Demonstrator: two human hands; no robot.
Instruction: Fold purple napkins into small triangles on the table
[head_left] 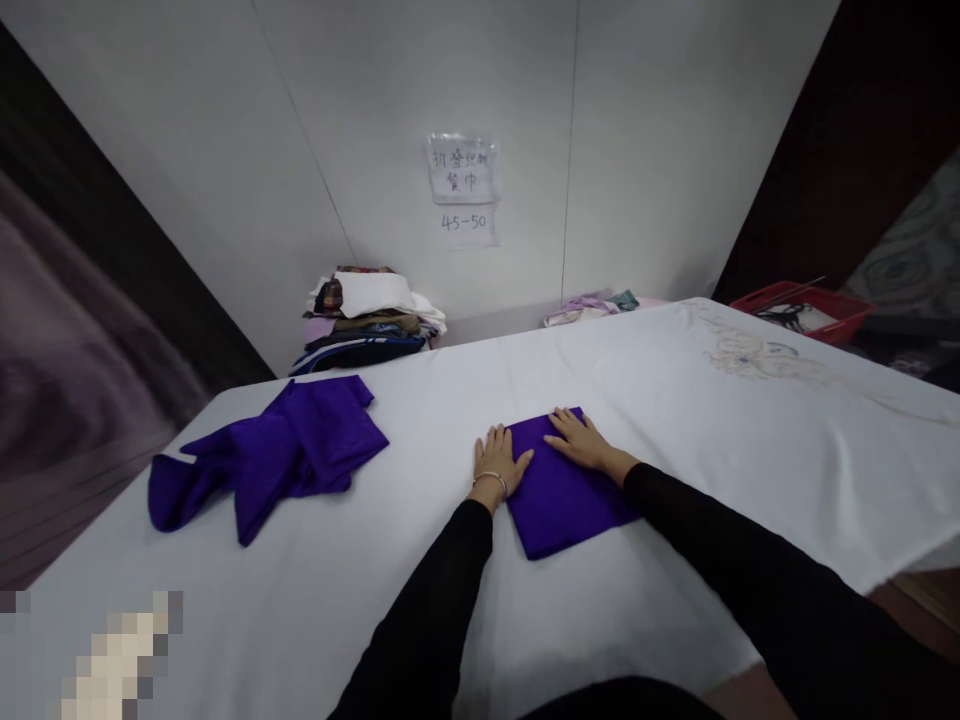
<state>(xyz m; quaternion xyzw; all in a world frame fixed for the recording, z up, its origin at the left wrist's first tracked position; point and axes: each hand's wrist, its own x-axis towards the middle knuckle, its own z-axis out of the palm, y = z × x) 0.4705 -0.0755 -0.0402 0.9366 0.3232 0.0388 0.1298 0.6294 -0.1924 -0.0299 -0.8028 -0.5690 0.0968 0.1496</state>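
A purple cloth napkin (559, 500) lies flat in a folded square on the white-covered table in front of me. My left hand (500, 461) rests at its left edge with the fingers stretched out. A thin bracelet circles that wrist. On the napkin's upper right part lies my right hand (581, 440), palm down and fingers extended. Further left is a loose, crumpled heap of purple cloth (300, 445), touched by neither hand.
A white tablecloth (435, 560) covers the table, with embroidery at its far right. Stacked folded clothes (371, 320) stand behind the far edge, and a smaller cloth pile (589, 308) lies right of them. A red basket (847, 318) is at the back right. Paper signs (463, 180) hang on the wall.
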